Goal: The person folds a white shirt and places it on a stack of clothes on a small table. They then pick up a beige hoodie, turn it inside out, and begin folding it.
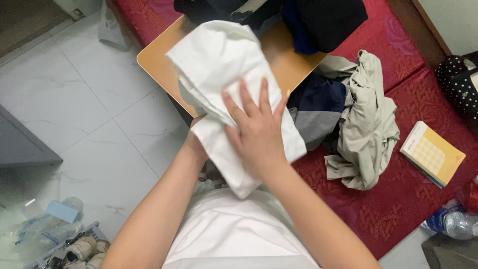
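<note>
While the right hand (256,130) lies flat, unclenched, on the white cloth (234,94) over the bench (289,65), left hand (195,144) grasps it underneath; best press evenly.

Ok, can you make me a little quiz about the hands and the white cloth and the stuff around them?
1. True or false: the right hand lies flat on top of the folded white cloth.
2. Which lies nearest the crumpled beige garment? A) yellow checked booklet B) clear plastic water bottle C) blue-capped clear container
3. Fill in: the cloth partly rests on a light brown wooden ____.

Key: 1 true; 2 A; 3 board. The left hand is mostly hidden under the cloth.
</note>
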